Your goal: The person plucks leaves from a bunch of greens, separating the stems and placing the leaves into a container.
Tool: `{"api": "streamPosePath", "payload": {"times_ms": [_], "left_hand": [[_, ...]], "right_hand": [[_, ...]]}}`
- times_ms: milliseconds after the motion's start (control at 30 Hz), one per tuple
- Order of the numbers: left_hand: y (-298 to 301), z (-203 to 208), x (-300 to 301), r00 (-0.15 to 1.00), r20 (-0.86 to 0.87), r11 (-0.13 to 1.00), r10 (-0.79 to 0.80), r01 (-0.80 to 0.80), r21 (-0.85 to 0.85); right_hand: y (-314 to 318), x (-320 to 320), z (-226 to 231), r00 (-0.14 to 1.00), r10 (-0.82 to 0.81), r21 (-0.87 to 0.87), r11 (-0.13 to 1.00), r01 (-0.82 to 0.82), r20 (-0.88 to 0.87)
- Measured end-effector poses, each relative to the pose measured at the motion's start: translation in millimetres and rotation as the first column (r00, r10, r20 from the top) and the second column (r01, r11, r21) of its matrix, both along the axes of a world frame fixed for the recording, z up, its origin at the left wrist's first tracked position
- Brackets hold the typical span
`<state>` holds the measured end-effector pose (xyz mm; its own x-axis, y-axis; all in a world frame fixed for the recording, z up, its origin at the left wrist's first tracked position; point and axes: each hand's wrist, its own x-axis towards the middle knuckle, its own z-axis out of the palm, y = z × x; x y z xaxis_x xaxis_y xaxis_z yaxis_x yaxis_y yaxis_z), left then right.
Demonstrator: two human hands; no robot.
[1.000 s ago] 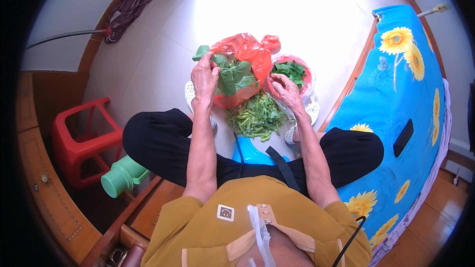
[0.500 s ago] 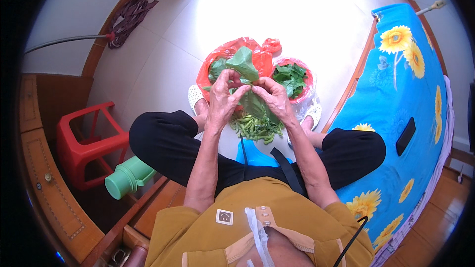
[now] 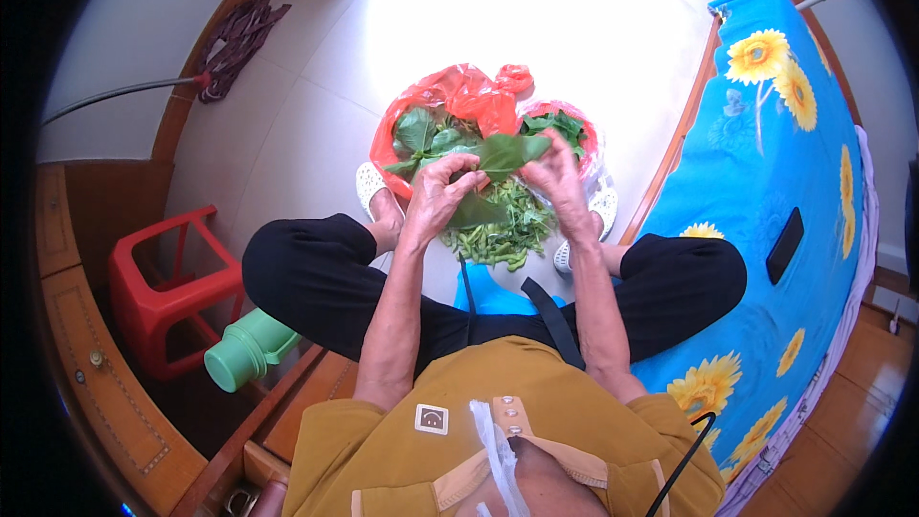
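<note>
My left hand (image 3: pixel 443 195) pinches a leafy green sprig, its fingers closed at the stem. One broad leaf (image 3: pixel 479 212) of it hangs below the fingers. Another dark green leaf (image 3: pixel 502 155) stretches across to my right hand (image 3: pixel 559 178), which is slightly blurred and has its fingers closed at the leaf's far end. Beneath both hands lies a pile of short green stem pieces (image 3: pixel 507 237). Behind the left hand, an open red plastic bag (image 3: pixel 383 141) holds leafy greens (image 3: pixel 415 130). Beyond the right hand, a red-lined container (image 3: pixel 592 142) holds loose leaves (image 3: pixel 560 123), partly hidden.
My feet in white shoes (image 3: pixel 369 187) flank the greens. A red stool (image 3: pixel 177 287) and a green lidded jug (image 3: pixel 247 349) stand at the left, beside wooden drawers (image 3: pixel 115 393). At the right, a blue sunflower cloth (image 3: pixel 708 201) bears a black phone (image 3: pixel 785 245).
My hands have moved apart, the right one shifting right and slightly up. The upright leaf now lies sideways between them. The view has shifted slightly.
</note>
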<state>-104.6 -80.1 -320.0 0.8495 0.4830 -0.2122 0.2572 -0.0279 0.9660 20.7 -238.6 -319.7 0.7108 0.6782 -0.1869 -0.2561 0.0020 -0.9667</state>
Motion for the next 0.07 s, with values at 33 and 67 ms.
{"api": "streamPosePath", "payload": {"times_ms": [33, 67], "left_hand": [[-1.8, 0.1, -0.2, 1.000, -0.008, 0.998, -0.025, 0.026, 0.059], [-3.6, -0.3, -0.5, 1.000, -0.009, 0.998, -0.029, 0.029, 0.057]], "right_hand": [[-3.4, 9.1, -0.5, 0.987, -0.073, -0.005, 0.997, 0.074, 0.141], [-5.2, 15.4, -1.6, 0.960, 0.054, -0.100, 0.995, -0.027, 0.273]]}}
